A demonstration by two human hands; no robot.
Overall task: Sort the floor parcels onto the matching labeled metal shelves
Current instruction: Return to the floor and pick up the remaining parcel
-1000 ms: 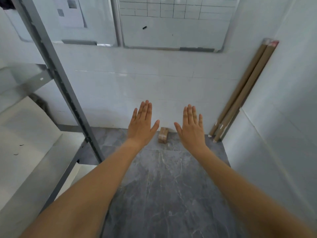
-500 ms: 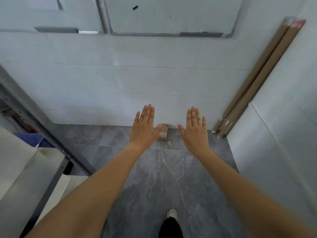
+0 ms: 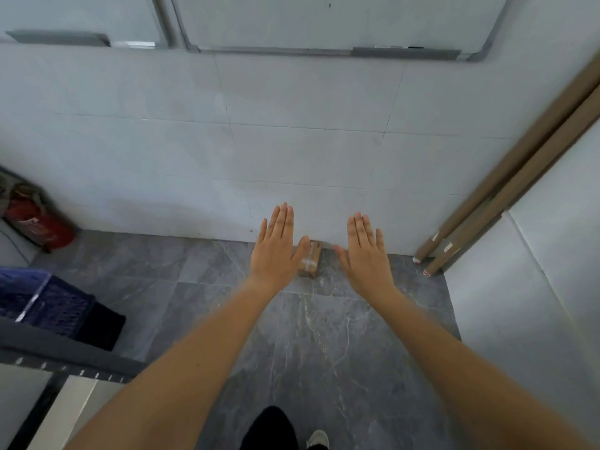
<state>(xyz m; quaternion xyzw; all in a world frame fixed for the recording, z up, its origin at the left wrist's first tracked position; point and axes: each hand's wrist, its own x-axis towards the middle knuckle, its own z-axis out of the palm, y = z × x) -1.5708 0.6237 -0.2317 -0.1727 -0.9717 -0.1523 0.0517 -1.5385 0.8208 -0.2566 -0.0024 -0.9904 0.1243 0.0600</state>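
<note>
A small brown cardboard parcel (image 3: 311, 261) with clear tape lies on the grey marble floor against the white tiled wall. My left hand (image 3: 277, 251) and my right hand (image 3: 365, 254) are stretched out flat, palms down, fingers straight, one on each side of the parcel in the picture. Both hands hold nothing. My left thumb overlaps the parcel's left edge in the view. The metal shelf (image 3: 65, 358) shows only as a dark frame edge at the lower left.
Two long cardboard tubes (image 3: 506, 190) lean in the right corner. A blue plastic crate (image 3: 42, 300) stands on the floor at left, with a red object (image 3: 35, 222) behind it. Whiteboards (image 3: 324, 24) hang on the wall. My shoe (image 3: 316, 440) shows at the bottom.
The view has tilted down and moved closer to the wall. The shelf upright has slid out at the left, and the crate and red object came into view. Both hands stay flat and empty.
</note>
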